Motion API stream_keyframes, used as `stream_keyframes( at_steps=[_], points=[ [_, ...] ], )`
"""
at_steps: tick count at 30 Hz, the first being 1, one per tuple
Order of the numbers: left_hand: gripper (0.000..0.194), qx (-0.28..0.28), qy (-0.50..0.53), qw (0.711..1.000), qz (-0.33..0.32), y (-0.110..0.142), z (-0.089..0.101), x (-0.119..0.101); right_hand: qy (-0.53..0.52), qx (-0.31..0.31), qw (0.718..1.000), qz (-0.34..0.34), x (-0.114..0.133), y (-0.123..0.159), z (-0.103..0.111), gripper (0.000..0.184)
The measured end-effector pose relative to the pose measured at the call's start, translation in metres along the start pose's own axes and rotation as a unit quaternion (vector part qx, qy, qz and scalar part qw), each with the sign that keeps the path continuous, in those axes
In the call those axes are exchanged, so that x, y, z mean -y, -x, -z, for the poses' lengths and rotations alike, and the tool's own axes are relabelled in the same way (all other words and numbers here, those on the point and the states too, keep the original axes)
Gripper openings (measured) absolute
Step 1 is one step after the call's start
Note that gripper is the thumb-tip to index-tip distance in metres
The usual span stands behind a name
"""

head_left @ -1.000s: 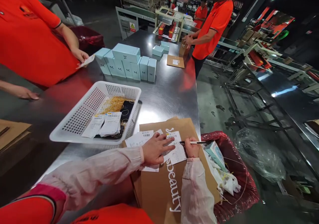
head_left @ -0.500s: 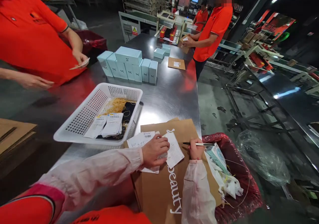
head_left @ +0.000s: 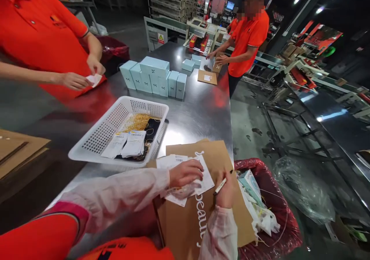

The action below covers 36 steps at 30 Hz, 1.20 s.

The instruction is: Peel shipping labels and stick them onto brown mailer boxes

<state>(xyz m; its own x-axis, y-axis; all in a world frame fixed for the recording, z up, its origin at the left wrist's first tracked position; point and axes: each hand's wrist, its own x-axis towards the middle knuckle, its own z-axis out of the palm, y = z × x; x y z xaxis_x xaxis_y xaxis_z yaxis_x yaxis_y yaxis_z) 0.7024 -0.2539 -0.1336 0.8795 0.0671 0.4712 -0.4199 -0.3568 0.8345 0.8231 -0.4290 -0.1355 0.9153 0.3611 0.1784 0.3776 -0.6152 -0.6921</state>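
My left hand (head_left: 185, 173) is curled round white paper labels (head_left: 206, 179) and lifts them slightly off a brown cardboard mailer (head_left: 215, 156) printed with white letters. My right hand (head_left: 225, 192) is closed on a white pen (head_left: 220, 185), its tip near the labels' right edge. The mailer lies at the near right corner of the steel table (head_left: 199, 113).
A white perforated basket (head_left: 115, 119) holds rubber bands, labels and a black item. Light blue boxes (head_left: 154, 75) stand mid-table. A red-lined bin (head_left: 274, 198) of scraps sits right of the mailer. People in orange shirts work at the left (head_left: 43, 25) and the far end (head_left: 248, 36).
My left hand has gathered and lifted the labels. My right hand has drawn the pen back and turned it. The person at the left brought both hands together on a slip.
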Motion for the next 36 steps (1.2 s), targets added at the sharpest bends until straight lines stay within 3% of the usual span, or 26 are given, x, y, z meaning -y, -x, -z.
stream_keyframes(
  at_steps=[3,6,9,12,14,16,19,24,28,32,36],
  points=[
    [0.034,-0.117,0.167,0.972,0.12,-0.026,-0.01,0.003,0.12,0.023,0.99,0.076,0.009,0.019,-0.015,0.067],
    [0.042,-0.196,0.214,0.943,0.16,-0.056,-0.012,0.0,0.192,0.033,0.978,0.068,0.027,0.031,-0.022,0.068],
    [0.038,-0.271,0.178,0.931,0.166,-0.059,0.009,-0.015,0.239,0.047,0.968,0.062,0.043,0.038,-0.022,0.074],
    [0.034,-0.31,-0.07,0.933,0.17,-0.016,0.036,-0.026,0.28,0.05,0.957,0.057,0.051,0.042,-0.023,0.078],
    [0.052,-0.3,-0.223,0.901,0.219,0.029,0.043,-0.022,0.291,0.062,0.953,0.061,0.053,0.045,-0.029,0.082],
    [0.069,-0.296,-0.271,0.863,0.306,0.072,0.037,-0.01,0.294,0.084,0.949,0.074,0.058,0.05,-0.039,0.082],
    [0.077,-0.299,-0.27,0.85,0.338,0.106,0.02,0.009,0.288,0.101,0.946,0.114,0.071,0.063,-0.058,0.075],
    [0.079,-0.376,-0.158,0.849,0.336,0.102,0.013,0.01,0.26,0.119,0.937,0.202,0.087,0.089,-0.081,0.064],
    [0.072,-0.46,0.064,0.797,0.385,0.104,0.018,-0.004,0.237,0.134,0.926,0.263,0.085,0.102,-0.087,0.059],
    [0.063,-0.472,0.183,0.767,0.393,0.123,0.022,-0.009,0.179,0.153,0.925,0.298,0.088,0.118,-0.094,0.055],
    [0.055,-0.465,0.301,0.738,0.385,0.151,0.039,-0.02,0.065,0.16,0.936,0.308,0.096,0.144,-0.103,0.052]
  ],
)
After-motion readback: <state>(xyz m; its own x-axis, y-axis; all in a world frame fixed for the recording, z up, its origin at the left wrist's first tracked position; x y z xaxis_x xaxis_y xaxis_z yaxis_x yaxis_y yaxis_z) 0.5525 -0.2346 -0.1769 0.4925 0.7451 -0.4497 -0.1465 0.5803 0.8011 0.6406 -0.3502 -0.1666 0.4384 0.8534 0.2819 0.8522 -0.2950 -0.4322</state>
